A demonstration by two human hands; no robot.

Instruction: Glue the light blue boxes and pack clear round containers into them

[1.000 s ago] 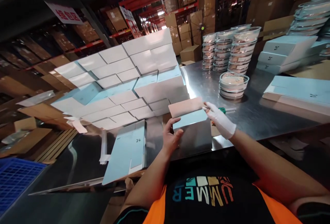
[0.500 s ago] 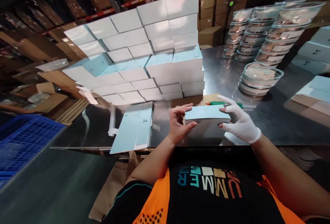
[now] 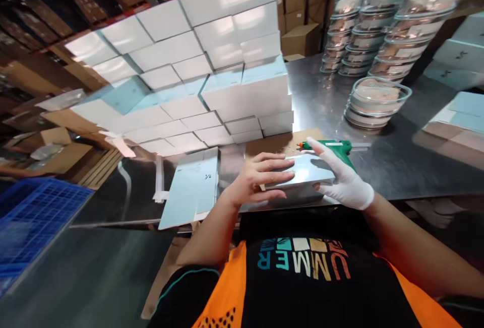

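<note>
A small pale-blue box [image 3: 308,169] sits near the table's front edge, between my hands. My bare left hand [image 3: 264,179] grips its left end, the fingers stretched over the top and the thumb low at the front. At the right end, my right hand [image 3: 342,179] in a white glove with bare fingertips clasps the box, its thumb at the front face. Just behind the box lies a green glue gun [image 3: 336,147] with an orange tip, partly hidden by the gloved hand. Brown cardboard [image 3: 264,146] lies beneath the gun's tip.
Stacked white boxes [image 3: 242,96] form a wall at the back left. Flat pale-blue cartons [image 3: 191,187] lie left of my hands, slightly over the edge. Clear round tubs [image 3: 378,101] stand in stacks at the right. A blue crate [image 3: 41,217] is on the floor at left.
The box has come down lower, and its top now faces up more. My left hand has slid its fingers flat across the top. More of the glue gun shows behind.
</note>
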